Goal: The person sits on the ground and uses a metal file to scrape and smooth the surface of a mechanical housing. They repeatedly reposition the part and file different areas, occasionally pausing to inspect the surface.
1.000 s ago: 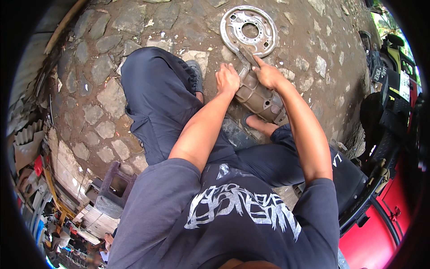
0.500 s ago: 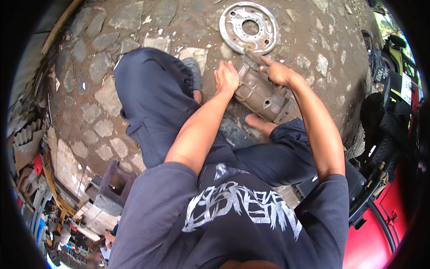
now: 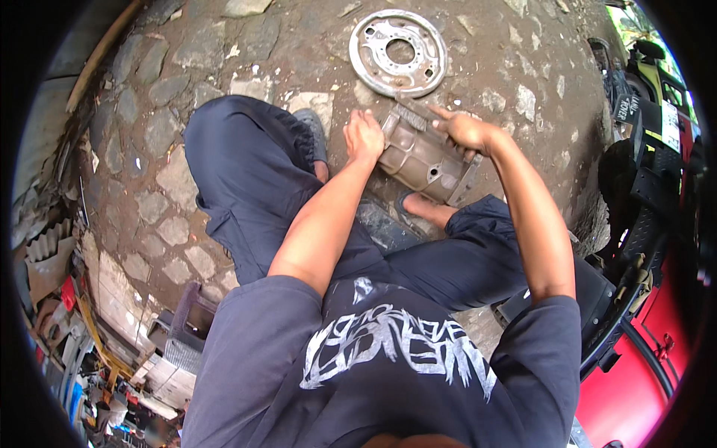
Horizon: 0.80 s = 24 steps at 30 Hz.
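Resting on stone paving near the round backing plate [image 3: 399, 52]: grey cast-metal housing [image 3: 427, 159]; likely heavy, rigid, grimy; left hand [image 3: 363, 137] clasps its left edge; right hand [image 3: 464, 131] grips its far-right rim.

In the upper middle of the frame we see a metal casing [image 3: 427, 160] on the stone ground [image 3: 515, 67], between the left hand [image 3: 363, 136] and the right hand [image 3: 464, 131]. Just above it lies a round plate [image 3: 399, 52]. A foot [image 3: 427, 209] sits below the casing, and a vehicle [image 3: 650, 224] fills the right edge.
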Motion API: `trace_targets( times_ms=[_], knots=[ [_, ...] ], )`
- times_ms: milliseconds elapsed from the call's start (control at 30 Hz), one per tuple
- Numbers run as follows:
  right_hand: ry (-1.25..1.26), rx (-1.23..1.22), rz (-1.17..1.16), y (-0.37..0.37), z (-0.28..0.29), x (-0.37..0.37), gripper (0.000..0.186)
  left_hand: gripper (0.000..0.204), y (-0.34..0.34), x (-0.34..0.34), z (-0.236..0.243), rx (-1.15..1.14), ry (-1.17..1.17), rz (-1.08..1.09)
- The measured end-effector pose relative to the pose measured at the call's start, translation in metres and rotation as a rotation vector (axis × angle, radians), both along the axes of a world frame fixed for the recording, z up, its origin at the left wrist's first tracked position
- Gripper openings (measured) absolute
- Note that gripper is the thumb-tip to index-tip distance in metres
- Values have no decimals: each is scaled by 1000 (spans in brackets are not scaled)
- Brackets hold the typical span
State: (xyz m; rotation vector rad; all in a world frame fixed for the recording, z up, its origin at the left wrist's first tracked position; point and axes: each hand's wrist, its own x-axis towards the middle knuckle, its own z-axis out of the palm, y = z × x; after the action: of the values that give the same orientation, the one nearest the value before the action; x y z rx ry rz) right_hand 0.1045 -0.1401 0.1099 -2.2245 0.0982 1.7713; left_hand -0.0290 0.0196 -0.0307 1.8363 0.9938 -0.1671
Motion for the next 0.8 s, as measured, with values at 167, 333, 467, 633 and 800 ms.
trace_targets(
  times_ms=[167, 333, 467, 633, 800],
  knots=[
    [-75, -60, 211, -18, 30, -11, 61, 43, 4, -2, -5, -80, -28, 21],
    [18, 16, -61, 0, -28, 7, 60, 43, 0, -1, -3, -21, -128, 26],
    [-18, 38, -44, -11, -32, 5, 59, 38, -1, -2, 6, 24, 20, -31],
    [-124, 24, 238, -33, 1, -2, 57, 41, 3, -3, 6, 40, 4, -16],
    [-96, 27, 196, -14, -26, 11, 57, 46, -1, 0, 0, 30, -17, -9]
  ],
)
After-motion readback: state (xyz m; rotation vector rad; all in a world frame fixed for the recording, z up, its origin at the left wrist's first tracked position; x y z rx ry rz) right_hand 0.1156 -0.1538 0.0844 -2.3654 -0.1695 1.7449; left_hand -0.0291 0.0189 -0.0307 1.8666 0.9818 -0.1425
